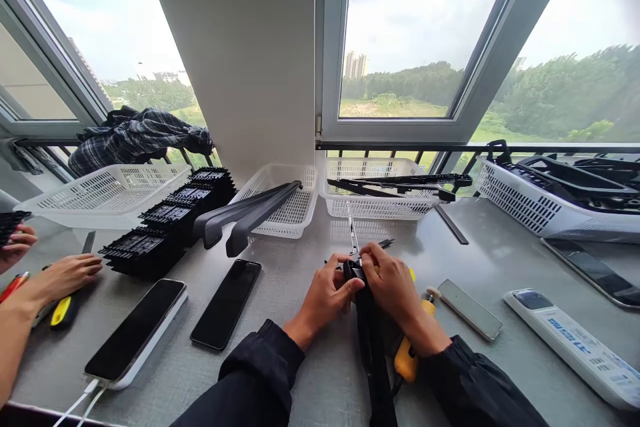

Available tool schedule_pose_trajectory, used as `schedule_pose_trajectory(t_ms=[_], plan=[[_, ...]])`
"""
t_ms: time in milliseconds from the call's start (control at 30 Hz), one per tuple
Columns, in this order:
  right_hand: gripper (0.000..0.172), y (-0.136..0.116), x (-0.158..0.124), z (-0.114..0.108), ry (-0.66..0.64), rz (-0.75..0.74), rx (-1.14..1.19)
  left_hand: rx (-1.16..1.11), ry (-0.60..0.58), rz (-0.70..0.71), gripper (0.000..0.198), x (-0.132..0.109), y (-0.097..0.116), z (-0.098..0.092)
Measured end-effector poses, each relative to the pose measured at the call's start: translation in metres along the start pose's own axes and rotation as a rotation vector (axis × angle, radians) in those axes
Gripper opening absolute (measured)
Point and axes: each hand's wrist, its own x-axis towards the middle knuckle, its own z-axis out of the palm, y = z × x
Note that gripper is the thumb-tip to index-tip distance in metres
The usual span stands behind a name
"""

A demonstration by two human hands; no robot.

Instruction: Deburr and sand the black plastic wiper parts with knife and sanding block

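Observation:
My left hand (327, 295) and my right hand (393, 283) are both closed round the top end of a long black plastic arm (373, 347) that runs down towards me between my sleeves. A thin metal strip (353, 230) sticks up from where my fingers meet. A yellow-handled tool (407, 357) lies on the table just under my right wrist.
White baskets (373, 207) with black arms stand along the window. Stacked black parts (170, 223), two phones (227, 303), a small grey slab (470, 310) and a white remote (575, 343) lie on the grey table. Another person's hands (65, 277) rest at far left.

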Motion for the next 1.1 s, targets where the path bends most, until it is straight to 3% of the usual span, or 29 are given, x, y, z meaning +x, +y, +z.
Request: schedule_pose_trajectory(t_ms=[233,400,500,600,767,867,967,1100], plan=[[0.024,0.001,-0.001,0.005,-0.024,0.003,0.153,0.182,0.044,0.026,0.042,0.000,0.004,0.000],[0.022,0.001,-0.003,0.007,-0.081,-0.097,0.193,0.233,0.237,0.045,0.030,0.004,0.002,-0.005],[0.035,0.004,-0.002,0.007,-0.104,-0.142,0.175,0.236,0.364,0.045,0.032,0.007,0.000,-0.011],[0.031,0.006,0.001,0.005,-0.125,-0.171,0.183,0.201,0.436,0.069,0.037,0.011,-0.001,-0.018],[0.024,0.007,0.004,-0.003,-0.129,-0.197,0.222,-0.041,0.328,0.069,0.066,0.018,-0.003,-0.030],[0.022,0.008,0.004,-0.006,-0.141,-0.202,0.192,-0.050,0.275,0.033,0.078,0.021,-0.005,-0.037],[0.023,0.010,0.004,-0.005,-0.132,-0.201,0.177,-0.033,0.219,0.012,0.081,0.022,-0.007,-0.041],[0.024,0.013,0.005,-0.004,-0.110,-0.192,0.176,0.004,0.176,0.027,0.072,0.021,-0.008,-0.039]])
